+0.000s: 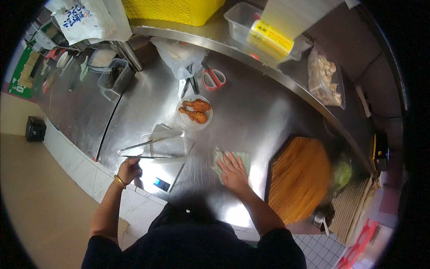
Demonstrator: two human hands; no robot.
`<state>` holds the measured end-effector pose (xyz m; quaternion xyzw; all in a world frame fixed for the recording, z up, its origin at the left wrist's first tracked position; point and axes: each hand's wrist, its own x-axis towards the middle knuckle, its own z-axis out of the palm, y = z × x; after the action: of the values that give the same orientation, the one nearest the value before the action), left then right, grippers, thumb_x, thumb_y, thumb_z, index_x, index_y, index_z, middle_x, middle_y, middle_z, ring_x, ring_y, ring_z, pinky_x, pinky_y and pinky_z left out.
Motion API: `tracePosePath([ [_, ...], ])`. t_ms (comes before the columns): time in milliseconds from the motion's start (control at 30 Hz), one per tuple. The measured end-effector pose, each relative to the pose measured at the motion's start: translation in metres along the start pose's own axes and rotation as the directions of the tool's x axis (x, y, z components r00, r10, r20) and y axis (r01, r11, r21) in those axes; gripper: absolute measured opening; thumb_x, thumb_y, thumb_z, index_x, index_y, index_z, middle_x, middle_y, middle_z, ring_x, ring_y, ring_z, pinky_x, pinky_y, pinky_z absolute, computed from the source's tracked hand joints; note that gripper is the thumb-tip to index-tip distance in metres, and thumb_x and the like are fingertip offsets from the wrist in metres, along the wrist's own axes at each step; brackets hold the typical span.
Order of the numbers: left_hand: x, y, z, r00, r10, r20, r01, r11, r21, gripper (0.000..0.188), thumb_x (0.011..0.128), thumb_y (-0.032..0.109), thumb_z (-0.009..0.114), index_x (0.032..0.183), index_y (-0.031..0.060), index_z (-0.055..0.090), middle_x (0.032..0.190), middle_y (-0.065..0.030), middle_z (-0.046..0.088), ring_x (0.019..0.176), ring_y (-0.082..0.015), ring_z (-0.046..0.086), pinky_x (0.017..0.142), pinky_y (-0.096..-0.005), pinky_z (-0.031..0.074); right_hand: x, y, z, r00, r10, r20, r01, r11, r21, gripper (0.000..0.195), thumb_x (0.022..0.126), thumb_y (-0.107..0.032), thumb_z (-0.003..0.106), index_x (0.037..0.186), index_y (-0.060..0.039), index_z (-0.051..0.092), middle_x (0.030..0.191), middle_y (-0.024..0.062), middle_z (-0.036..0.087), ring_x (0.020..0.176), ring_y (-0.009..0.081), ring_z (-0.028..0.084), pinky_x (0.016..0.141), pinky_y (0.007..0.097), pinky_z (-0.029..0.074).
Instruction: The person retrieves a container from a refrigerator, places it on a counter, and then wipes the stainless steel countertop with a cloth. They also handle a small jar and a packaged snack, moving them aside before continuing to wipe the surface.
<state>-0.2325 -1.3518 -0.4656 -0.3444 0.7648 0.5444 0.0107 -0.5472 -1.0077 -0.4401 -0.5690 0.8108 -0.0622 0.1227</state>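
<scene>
My left hand (129, 171) holds one arm of a pair of metal tongs (147, 156), whose arms spread over a clear plastic container (166, 144) on a digital kitchen scale (168, 173). On the stainless steel counter (242, 114), my right hand (233, 173) lies with fingers spread on a pale green cloth (246, 159). Two fried chicken drumsticks (196, 111) rest in a round clear dish (194, 125) beyond the scale. Behind the dish are red-handled scissors (214, 79) and a plastic bag (179, 55).
A wooden board (299, 178) is at the right, by a metal cup (323, 218) and corrugated cardboard (351, 205). Plastic tubs (116, 79) stand back left. A raised steel shelf edge (215, 42) curves across the back, bearing a yellow basket (173, 10) and a bag of mushrooms (324, 79).
</scene>
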Motion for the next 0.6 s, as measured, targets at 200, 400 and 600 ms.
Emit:
tracePosePath([
  [200, -0.003, 0.065, 0.067, 0.993, 0.115, 0.032, -0.119, 0.964, 0.237, 0.039, 0.064, 0.006, 0.073, 0.100, 0.0034, 0.060, 0.070, -0.0092, 0.055, 0.063, -0.0218, 0.056, 0.060, -0.0328, 0.045, -0.151, -0.030, 0.032, 0.934, 0.335, 0.123, -0.341, 0.939, 0.032, 0.060, 0.081, -0.024, 0.056, 0.137, -0.0113, 0.035, 0.141, 0.0151, 0.031, 0.136, 0.0314, 0.019, 0.108, 0.0522, 0.014],
  [400, 0.008, 0.082, 0.133, 0.990, 0.141, 0.030, -0.144, 0.971, 0.192, 0.051, 0.067, 0.012, 0.072, 0.116, 0.0079, 0.056, 0.071, -0.0119, 0.057, 0.067, -0.0268, 0.058, 0.064, -0.0352, 0.047, -0.156, -0.091, 0.050, 0.935, 0.270, 0.230, -0.268, 0.963, -0.041, 0.056, 0.085, -0.033, 0.051, 0.135, -0.0099, 0.039, 0.139, 0.0191, 0.031, 0.132, 0.0366, 0.023, 0.103, 0.0556, 0.020],
  [600, 0.033, 0.138, 0.181, 0.972, 0.214, 0.099, -0.234, 0.930, 0.282, 0.061, 0.067, 0.013, 0.074, 0.124, 0.0120, 0.051, 0.072, -0.0118, 0.057, 0.067, -0.0251, 0.056, 0.062, -0.0347, 0.046, -0.115, -0.124, 0.051, 0.989, 0.052, 0.138, -0.068, 0.991, 0.118, 0.052, 0.084, -0.030, 0.051, 0.132, -0.0120, 0.041, 0.135, 0.0142, 0.039, 0.130, 0.0320, 0.029, 0.105, 0.0498, 0.021],
])
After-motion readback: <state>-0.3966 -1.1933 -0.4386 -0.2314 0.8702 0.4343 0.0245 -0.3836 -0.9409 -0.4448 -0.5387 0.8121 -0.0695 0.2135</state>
